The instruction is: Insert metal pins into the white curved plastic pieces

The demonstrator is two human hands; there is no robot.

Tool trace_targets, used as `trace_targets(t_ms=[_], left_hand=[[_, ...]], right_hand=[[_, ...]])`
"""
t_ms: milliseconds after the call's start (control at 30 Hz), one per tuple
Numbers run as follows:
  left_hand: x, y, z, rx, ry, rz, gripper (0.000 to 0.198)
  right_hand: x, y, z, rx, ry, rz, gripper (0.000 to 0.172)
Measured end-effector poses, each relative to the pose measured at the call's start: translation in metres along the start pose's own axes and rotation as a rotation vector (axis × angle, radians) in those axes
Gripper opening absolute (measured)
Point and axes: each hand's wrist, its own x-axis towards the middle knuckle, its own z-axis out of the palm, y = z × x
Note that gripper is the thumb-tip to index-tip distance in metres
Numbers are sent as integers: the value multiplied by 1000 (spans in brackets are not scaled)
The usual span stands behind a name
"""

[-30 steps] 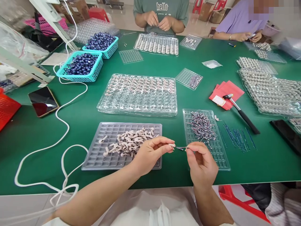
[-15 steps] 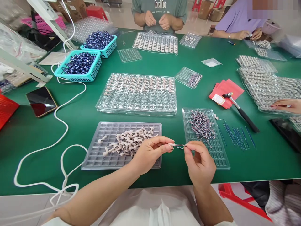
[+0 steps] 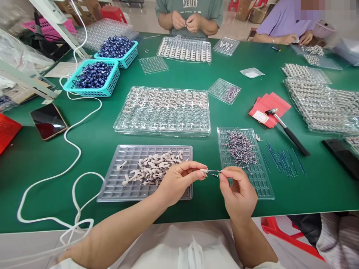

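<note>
My left hand (image 3: 178, 183) is closed in a pinch on a small white earbud shell (image 3: 204, 170), its stem toward the right. Thin wires and a dark strip (image 3: 213, 175) stick out of the stem. My right hand (image 3: 239, 196) pinches the far end of a thin wire (image 3: 214, 171), stretched between the two hands. What exactly sits in the right fingertips is too small to make out. Below and behind my left hand, a grey tray (image 3: 112, 186) bears a pile of white earbud shells (image 3: 157, 166). A clear tray (image 3: 265, 188) with a heap of wired parts (image 3: 239, 147) lies behind my right hand.
Farther back is a clear blister tray (image 3: 162, 123), partly filled. A hammer (image 3: 290, 134) rests on red packets (image 3: 276, 106) at right. Blue strips (image 3: 284, 162) lie nearby. Turquoise baskets (image 3: 110, 84), a phone (image 3: 49, 121) and a white cable (image 3: 80, 147) are left. Co-workers' hands (image 3: 186, 22) are opposite.
My hands stay nearly still, still holding the shell and wire. The co-worker's hand at the right edge has left the view. The opposite co-worker's hands have come together.
</note>
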Motion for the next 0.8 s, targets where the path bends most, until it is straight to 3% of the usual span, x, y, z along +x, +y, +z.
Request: trace_targets(t_ms=[533,800], left_hand=[[1,-3,-3,-4,15,2,16],[2,-6,-4,2,3,14,16]], right_hand=[[0,0,-1,-5,-21,-25,27],[2,-1,-1,-43,1,-24,20]])
